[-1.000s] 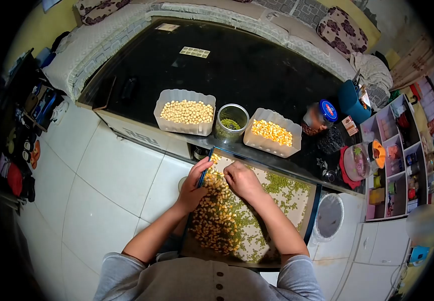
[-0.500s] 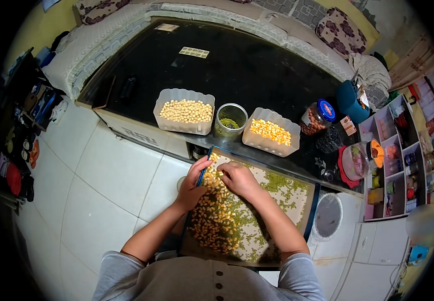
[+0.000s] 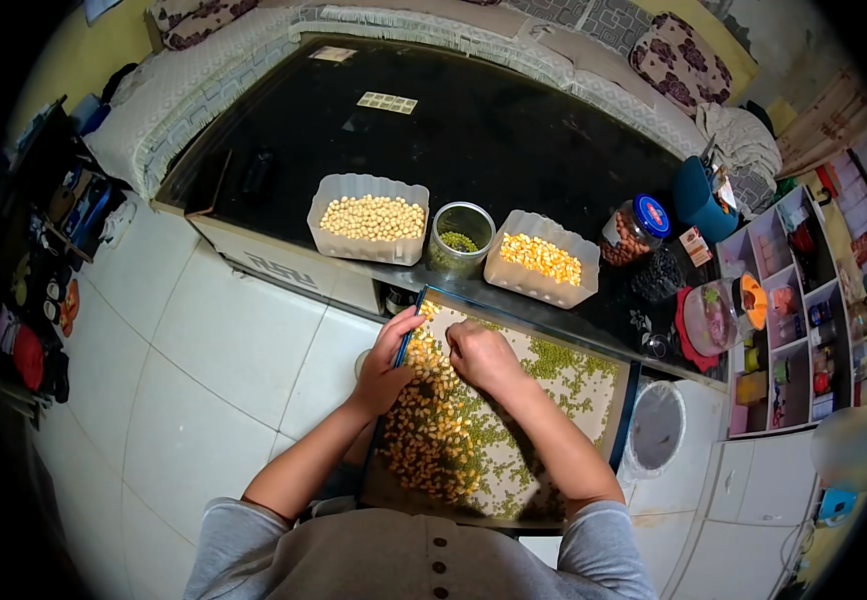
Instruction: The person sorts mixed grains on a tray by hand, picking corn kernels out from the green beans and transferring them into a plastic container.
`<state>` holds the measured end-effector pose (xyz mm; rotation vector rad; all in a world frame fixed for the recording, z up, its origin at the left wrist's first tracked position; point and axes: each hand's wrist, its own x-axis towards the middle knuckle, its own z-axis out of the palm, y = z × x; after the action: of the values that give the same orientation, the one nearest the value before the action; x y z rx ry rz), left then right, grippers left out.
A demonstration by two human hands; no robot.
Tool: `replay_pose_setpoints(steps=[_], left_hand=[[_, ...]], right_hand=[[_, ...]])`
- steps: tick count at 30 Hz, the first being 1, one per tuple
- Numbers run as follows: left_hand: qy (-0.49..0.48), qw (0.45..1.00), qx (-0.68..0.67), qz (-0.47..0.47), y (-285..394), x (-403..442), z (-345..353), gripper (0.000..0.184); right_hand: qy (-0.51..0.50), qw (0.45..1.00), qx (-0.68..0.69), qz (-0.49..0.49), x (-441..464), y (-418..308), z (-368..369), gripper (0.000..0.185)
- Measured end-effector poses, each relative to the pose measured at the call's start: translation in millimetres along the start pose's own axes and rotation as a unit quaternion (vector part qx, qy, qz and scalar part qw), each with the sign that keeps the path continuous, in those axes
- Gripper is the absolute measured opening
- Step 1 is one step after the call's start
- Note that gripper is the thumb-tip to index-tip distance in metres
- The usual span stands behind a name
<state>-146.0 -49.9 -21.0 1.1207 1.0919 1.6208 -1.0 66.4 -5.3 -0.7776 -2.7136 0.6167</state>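
A shallow blue-edged tray (image 3: 617, 412) with a pale bottom lies in front of me. Yellow corn kernels (image 3: 431, 425) crowd its left side, and small green beans (image 3: 559, 358) are scattered over the middle and right. My left hand (image 3: 387, 362) is closed around the tray's left rim, with the thumb on the inner side. Over the upper part of the corn, my right hand (image 3: 480, 354) has its fingers curled together and pointing down. Whatever its fingertips hold is hidden.
On the black table (image 3: 353, 85) beyond stand a tub of pale round beans (image 3: 373, 216), a clear jar (image 3: 461, 262) with green beans, a tub of corn (image 3: 541, 258) and a blue-lidded jar (image 3: 639, 230). A bin (image 3: 655, 440) stands right of the tray.
My right hand has shifted slightly to the right, and its fingers are more curled in. My left hand stays at the tray's rim.
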Motion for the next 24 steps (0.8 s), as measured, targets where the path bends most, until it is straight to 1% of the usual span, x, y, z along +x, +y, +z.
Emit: replay_pose_setpoints(steps=[4, 6, 7, 9, 11, 13, 18, 20, 21, 24], left_hand=[[-0.007, 1.0, 0.0, -0.002, 1.7, 0.1, 0.0, 0.069], [-0.01, 1.0, 0.005, -0.002, 0.7, 0.0, -0.1, 0.069], [-0.007, 1.0, 0.005, 0.002, 0.2, -0.1, 0.3, 0.069], [-0.005, 1.0, 0.004, 0.008, 0.3, 0.1, 0.1, 0.069], [-0.001, 1.0, 0.0, -0.003, 0.0, -0.1, 0.3, 0.069], [-0.002, 1.0, 0.004, 0.001, 0.6, 0.3, 0.2, 0.069], [-0.004, 1.0, -0.015, -0.006, 0.2, 0.1, 0.6, 0.069], [-0.002, 1.0, 0.019, 0.005, 0.2, 0.2, 0.0, 0.069], [-0.001, 1.0, 0.019, 0.005, 0.3, 0.2, 0.0, 0.069], [-0.003, 1.0, 0.023, 0.011, -0.8, 0.1, 0.5, 0.069]], right_hand=[[0.014, 1.0, 0.01, -0.002, -0.7, 2.3, -5.3, 0.005], [0.016, 0.997, 0.052, 0.05, -0.5, 1.2, -11.2, 0.006], [0.017, 0.997, 0.052, 0.049, -0.9, 0.0, -14.3, 0.006], [-0.009, 0.99, 0.081, 0.114, -1.8, -1.2, -21.5, 0.007], [-0.002, 0.989, 0.087, 0.119, -4.2, -0.4, -27.3, 0.008], [0.013, 0.983, 0.114, 0.145, -6.2, -1.5, -34.6, 0.008], [0.023, 0.987, 0.108, 0.113, -9.8, 5.0, -35.8, 0.008], [-0.004, 0.992, 0.111, 0.066, -16.9, 7.8, -30.1, 0.007], [-0.004, 0.992, 0.111, 0.065, -19.6, 5.7, -29.9, 0.007], [-0.072, 0.989, 0.108, 0.071, -27.8, 0.2, -29.2, 0.009]])
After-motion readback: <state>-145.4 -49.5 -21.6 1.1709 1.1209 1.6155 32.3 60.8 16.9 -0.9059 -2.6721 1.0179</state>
